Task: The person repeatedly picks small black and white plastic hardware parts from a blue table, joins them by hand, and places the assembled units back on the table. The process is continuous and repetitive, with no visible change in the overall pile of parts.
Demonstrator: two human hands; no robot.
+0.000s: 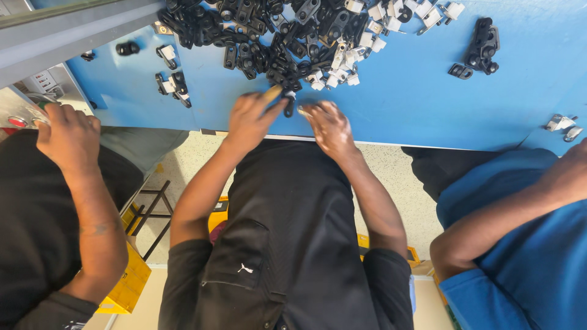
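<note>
Black plastic clip point(288, 107) pinched at my left hand point(249, 120) fingertips; my right hand point(330, 126) closes on a small white part point(304, 112) just beside it. Both seem light, stiff, smooth: best gripped by their edges. Pile point(269, 36) lies beyond my fingers on the blue table point(428, 104).

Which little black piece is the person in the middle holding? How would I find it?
Start at the blue table and its big heap of black and white parts along the far edge. Come toward the near edge, where the middle person's left hand and right hand meet. The black piece is pinched between them, apart from the heap.
</note>
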